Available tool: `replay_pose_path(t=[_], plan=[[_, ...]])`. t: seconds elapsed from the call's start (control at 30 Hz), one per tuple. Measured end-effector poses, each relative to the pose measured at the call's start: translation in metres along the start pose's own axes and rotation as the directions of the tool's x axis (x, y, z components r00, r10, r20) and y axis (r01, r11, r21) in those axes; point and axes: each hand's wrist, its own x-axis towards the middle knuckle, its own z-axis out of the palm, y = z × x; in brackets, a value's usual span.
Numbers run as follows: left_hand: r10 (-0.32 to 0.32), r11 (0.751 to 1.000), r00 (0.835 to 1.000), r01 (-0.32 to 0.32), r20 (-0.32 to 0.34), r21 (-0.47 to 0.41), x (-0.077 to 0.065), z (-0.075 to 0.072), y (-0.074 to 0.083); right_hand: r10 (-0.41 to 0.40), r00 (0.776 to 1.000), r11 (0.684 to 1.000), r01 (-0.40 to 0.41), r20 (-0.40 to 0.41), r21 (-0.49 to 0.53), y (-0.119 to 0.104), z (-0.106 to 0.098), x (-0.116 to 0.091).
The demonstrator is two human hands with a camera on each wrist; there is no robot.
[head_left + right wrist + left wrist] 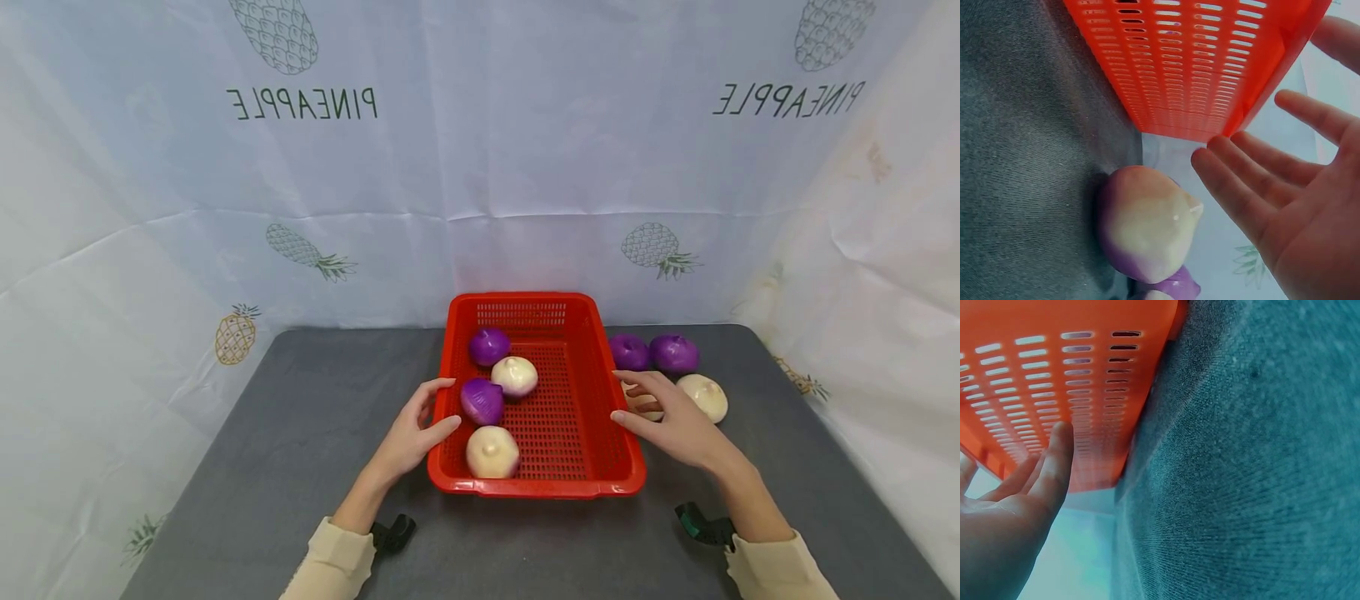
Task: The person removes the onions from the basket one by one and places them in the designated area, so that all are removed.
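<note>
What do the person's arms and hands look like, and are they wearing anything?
The left hand and right hand have no gloves on. The arms have a cream cloth left sleeve and a cream cloth right sleeve. By the left wrist is a chunky black gadget; by the right wrist is a black gadget with a green patch.

A creased pale cloth backdrop [480,167] hangs at twelve o'clock, printed PINEAPPLE lettering [302,104] (reading backwards) near ten and two. A golden pineapple print [236,337] sits around nine; whitish cloth [900,350] closes three, and a dark grey tabletop [322,400] spreads toward six.
</note>
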Motion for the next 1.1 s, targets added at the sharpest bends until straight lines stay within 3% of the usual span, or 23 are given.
replay_pose_path(t=[0.57, 0.93, 1.1], plan=[[-0.006, 1.000, 1.000, 0.005, 0.014, 0.018, 0.001, -0.001, 0.001, 0.015, 0.993, 0.988, -0.033, 0.118, 0.151, 0.011, 0.006, 0.003], [-0.084, 0.995, 0.994, 0.081, 0.068, 0.053, 0.001, -0.006, 0.013, 0.014, 0.990, 0.973, -0.045, 0.139, 0.225, 0.013, 0.008, 0.005], [-0.130, 0.982, 0.989, 0.118, 0.072, 0.147, 0.000, -0.008, 0.019, -0.005, 0.991, 0.968, -0.030, 0.137, 0.248, 0.015, 0.008, 0.006]])
